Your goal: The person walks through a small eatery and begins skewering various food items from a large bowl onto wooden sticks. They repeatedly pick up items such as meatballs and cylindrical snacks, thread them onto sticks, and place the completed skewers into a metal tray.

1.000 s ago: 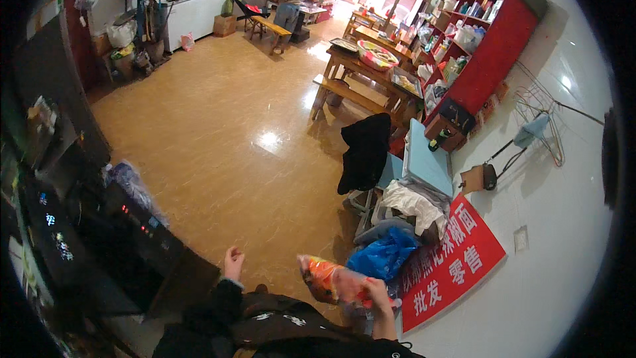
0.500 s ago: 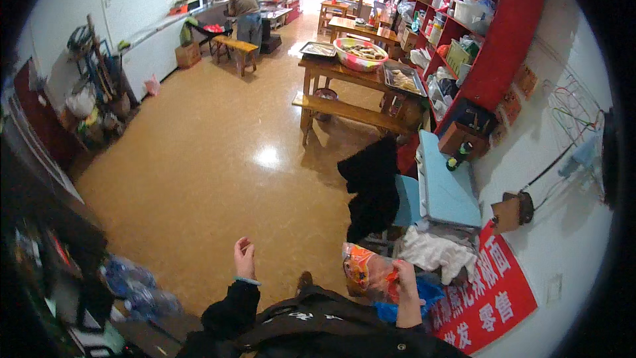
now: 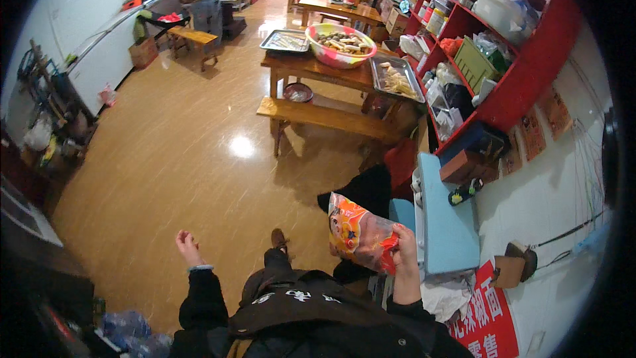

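Observation:
My right hand (image 3: 403, 250) grips a clear plastic food bag (image 3: 358, 229) with orange and red print, closed round its edge. The bag hangs in front of my body at the right, beside the light blue chest-like top (image 3: 445, 225); what it contains is pinkish and I cannot make out its kind. Off to the left, my left hand (image 3: 188, 248) is held out over the floor with loosely bent fingers and nothing in it.
Ahead stands a wooden table (image 3: 322, 71) bearing a pink-rimmed basin (image 3: 339, 59) of food and metal trays (image 3: 397, 79), with a bench (image 3: 331, 119) before it. Red shelves (image 3: 530, 33) line the right wall. A person (image 3: 201, 0) bends at the far-left counter.
I have moved forward, and the table and bench are nearer. The bag has risen from beside the blue plastic and white cloth. My left hand has swung further left.

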The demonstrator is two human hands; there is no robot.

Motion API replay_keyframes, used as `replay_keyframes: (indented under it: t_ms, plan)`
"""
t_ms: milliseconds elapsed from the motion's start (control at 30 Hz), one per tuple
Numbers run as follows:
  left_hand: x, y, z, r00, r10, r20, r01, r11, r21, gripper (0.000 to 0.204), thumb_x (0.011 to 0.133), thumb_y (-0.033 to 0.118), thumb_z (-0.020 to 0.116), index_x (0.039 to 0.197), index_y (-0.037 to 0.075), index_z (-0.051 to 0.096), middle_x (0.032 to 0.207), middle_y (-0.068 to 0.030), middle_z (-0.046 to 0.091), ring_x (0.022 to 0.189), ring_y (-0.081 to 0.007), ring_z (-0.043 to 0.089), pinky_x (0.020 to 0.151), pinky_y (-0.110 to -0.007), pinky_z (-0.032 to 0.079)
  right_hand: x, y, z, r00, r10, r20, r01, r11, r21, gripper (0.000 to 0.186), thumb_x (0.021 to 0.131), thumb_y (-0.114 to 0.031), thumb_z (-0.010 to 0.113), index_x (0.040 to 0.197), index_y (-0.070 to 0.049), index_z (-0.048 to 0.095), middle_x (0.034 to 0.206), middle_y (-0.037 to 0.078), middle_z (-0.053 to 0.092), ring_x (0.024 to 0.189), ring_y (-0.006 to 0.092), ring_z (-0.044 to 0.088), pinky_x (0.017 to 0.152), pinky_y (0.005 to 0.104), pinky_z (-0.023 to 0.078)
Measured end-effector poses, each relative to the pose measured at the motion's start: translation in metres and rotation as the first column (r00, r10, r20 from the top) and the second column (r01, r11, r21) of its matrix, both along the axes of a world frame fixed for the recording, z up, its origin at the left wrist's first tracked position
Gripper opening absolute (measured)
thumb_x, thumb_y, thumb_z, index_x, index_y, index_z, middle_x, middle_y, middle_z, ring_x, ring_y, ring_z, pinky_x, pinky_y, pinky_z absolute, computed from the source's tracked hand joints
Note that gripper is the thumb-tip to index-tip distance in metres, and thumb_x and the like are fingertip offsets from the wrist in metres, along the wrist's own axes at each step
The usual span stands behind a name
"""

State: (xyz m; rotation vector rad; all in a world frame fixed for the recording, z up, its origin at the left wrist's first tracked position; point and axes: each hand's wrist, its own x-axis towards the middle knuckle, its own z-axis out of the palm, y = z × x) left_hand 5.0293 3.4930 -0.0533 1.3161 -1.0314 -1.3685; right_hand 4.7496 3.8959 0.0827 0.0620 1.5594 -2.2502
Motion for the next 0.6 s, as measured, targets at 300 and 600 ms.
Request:
replay_keyframes:
  t_ms: [300, 600]
  plan:
    - [-0.277, -0.15, 0.054, 0.966, -0.25, -0.061, 0.252, 0.967, 0.03, 0.03, 0.08, 0.016, 0.047, 0.11, 0.01, 0.043, 0.106, -0.001, 0.046, 0.092, -0.0112, 0.043, 0.076, -0.026, 0.033, -0.165, -0.093, 0.017, 0.963, -0.245, 0.114, 0.241, 0.969, 0.047, 0.009, 0.074, -0.005, 0.055, 0.082, -0.002, 0.052, 0.082, 0.009, 0.056, 0.078, 0.0195, 0.056, 0.071, 0.0316, 0.047]
    - [-0.512, -0.202, 0.075, 0.854, -0.503, -0.132, 0.51, 0.86, 0.021, 0.034, 0.079, 0.016, 0.049, 0.112, 0.01, 0.043, 0.113, -0.0037, 0.045, 0.099, -0.0136, 0.042, 0.082, -0.031, 0.032, -0.336, -0.167, 0.002, 0.902, -0.423, 0.082, 0.411, 0.902, 0.13, 0.005, 0.074, -0.009, 0.053, 0.076, -0.005, 0.052, 0.072, 0.004, 0.053, 0.065, 0.0142, 0.054, 0.058, 0.0254, 0.044]
